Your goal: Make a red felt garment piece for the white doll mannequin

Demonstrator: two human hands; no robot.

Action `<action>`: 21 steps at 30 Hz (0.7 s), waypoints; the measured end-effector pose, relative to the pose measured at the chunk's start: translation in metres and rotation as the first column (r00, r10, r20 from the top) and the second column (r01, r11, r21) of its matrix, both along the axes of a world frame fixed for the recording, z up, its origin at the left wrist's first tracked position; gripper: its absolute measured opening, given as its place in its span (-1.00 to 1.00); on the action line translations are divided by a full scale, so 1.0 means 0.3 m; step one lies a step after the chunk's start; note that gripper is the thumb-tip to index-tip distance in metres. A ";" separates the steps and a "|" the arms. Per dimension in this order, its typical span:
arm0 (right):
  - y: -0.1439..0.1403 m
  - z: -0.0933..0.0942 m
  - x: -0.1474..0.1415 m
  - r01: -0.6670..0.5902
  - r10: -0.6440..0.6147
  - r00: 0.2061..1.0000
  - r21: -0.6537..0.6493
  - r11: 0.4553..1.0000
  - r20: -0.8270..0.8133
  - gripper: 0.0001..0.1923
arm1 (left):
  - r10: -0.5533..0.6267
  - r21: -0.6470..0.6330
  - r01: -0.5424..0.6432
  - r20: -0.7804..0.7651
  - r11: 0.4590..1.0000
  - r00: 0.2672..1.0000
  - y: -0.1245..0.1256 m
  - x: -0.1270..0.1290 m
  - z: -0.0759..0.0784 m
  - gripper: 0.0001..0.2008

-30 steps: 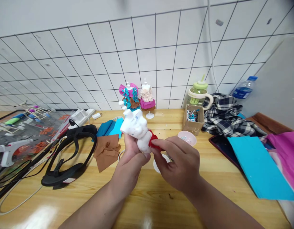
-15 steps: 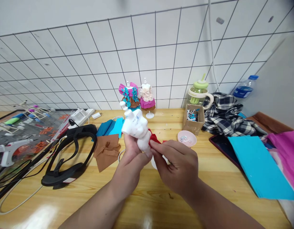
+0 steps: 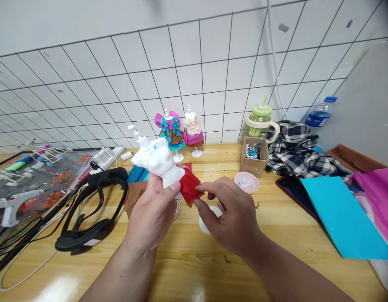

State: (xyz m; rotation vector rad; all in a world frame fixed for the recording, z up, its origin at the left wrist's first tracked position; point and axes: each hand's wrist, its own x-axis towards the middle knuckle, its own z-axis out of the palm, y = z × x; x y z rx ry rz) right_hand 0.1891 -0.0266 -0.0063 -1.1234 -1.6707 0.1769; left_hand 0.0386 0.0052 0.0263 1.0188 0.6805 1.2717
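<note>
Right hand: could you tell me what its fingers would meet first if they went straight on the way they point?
The right hand points up and left; its fingertips already pinch the red paper, and just beyond is the white mannequin torso in the left hand.

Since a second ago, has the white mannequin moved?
Yes. The mannequin in the left hand shifted left, away from the cardboard box.

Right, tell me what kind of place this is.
Probably a hobby craft bench for miniature paper dresses. The left hand holds a white plastic mannequin torso, two dressed miniature mannequins stand by the tiled wall, and a white glue gun lies left.
</note>
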 end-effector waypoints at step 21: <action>0.047 -0.024 -0.035 -0.773 -0.075 0.374 -0.355 0.526 -0.925 -0.69 | 0.089 0.168 -0.096 0.047 0.981 0.995 0.010 0.014 -0.052 -0.90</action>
